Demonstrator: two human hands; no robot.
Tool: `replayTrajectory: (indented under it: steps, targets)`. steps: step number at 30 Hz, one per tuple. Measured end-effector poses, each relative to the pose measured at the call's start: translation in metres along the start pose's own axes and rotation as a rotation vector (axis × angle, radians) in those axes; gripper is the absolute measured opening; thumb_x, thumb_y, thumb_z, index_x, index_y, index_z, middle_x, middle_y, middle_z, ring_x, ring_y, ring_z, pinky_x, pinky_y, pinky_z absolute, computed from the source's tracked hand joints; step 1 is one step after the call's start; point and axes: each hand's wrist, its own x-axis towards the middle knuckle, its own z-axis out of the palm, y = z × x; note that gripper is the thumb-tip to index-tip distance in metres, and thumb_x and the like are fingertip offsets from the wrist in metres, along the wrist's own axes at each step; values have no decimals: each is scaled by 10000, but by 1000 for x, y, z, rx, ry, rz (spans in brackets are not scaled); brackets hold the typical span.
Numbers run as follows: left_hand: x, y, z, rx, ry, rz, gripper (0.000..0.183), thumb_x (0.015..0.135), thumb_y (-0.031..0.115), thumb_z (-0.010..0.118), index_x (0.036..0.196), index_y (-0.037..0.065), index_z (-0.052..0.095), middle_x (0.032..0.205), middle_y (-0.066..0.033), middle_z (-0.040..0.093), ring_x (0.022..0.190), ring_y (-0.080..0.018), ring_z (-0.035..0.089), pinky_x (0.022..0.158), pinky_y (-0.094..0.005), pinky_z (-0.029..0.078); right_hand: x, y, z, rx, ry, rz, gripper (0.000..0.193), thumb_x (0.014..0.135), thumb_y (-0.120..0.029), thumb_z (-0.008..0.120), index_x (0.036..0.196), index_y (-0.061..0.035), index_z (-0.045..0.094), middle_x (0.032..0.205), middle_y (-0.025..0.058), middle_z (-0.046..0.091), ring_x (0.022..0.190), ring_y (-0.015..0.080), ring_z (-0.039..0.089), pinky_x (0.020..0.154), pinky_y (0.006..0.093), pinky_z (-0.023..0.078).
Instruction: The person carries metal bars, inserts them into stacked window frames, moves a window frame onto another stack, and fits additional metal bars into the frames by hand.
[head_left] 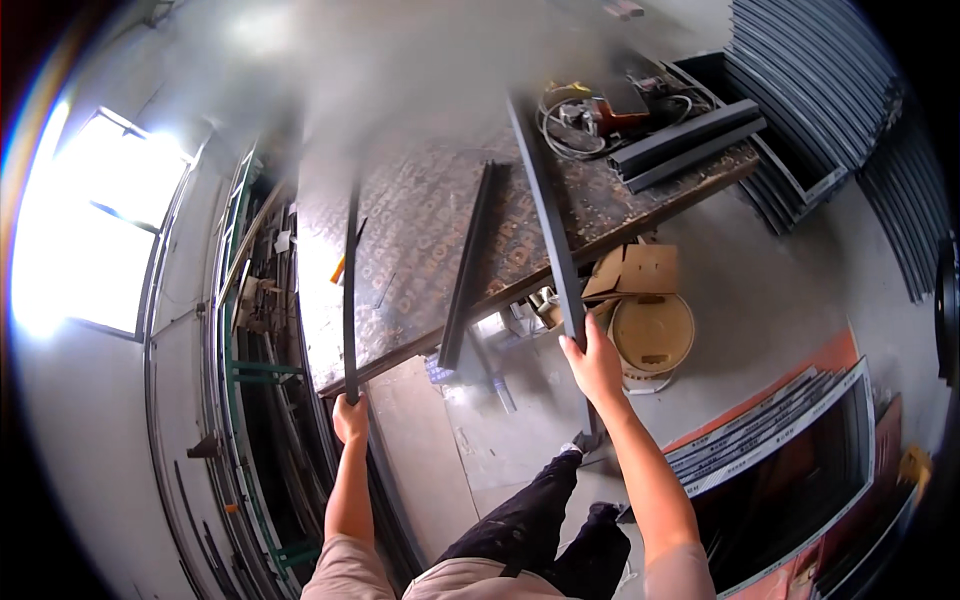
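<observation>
My left hand (350, 418) is closed round the near end of a long, thin dark bar (351, 300) at the table's left front corner. My right hand (595, 362) grips a long grey metal bar (545, 205), which slants away across the table's front edge. Both bars run over the worn, patterned worktable (415, 215). Haze blurs their far ends, so I cannot tell whether they join there. Between them a shorter dark metal profile (468, 265) lies on the table, its near end jutting past the edge.
Dark profiles (690, 143) and a red-and-black power tool (612, 108) with a coiled cable lie at the table's right. Stacked grey frames (815, 75) stand beyond. A round tan drum (655, 335) is below the edge. More frames (770, 430) lean at lower right; a green rack (232, 300) lines the left.
</observation>
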Motion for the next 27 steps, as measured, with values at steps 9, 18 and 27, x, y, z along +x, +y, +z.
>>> replayTrajectory:
  steps: [9,18,27]
  targets:
    - [-238,204,-25,-431,-401,679,552,732,205,748,1131,-44,458,814,-202,597,691,-389,587,623,-454,465,-129,-16,-94,396,81,167,603,895,-248,647,1379,3,390,1182,153,584,1054,234,580,882,351,469]
    - [-428,198,-6,-298,-943,1499,505,771,206,708,1157,-3,456,881,-191,605,751,-399,611,629,-453,499,-283,58,-217,202,756,724,651,852,-76,665,1394,51,328,1175,166,560,940,226,623,811,321,517]
    - [-475,228,4,-1,-1172,1812,376,744,233,689,1036,48,542,843,-157,621,739,-368,620,626,-457,499,-413,106,-350,-559,562,621,726,682,-212,745,1335,-67,463,1373,161,444,1284,340,412,1050,496,344]
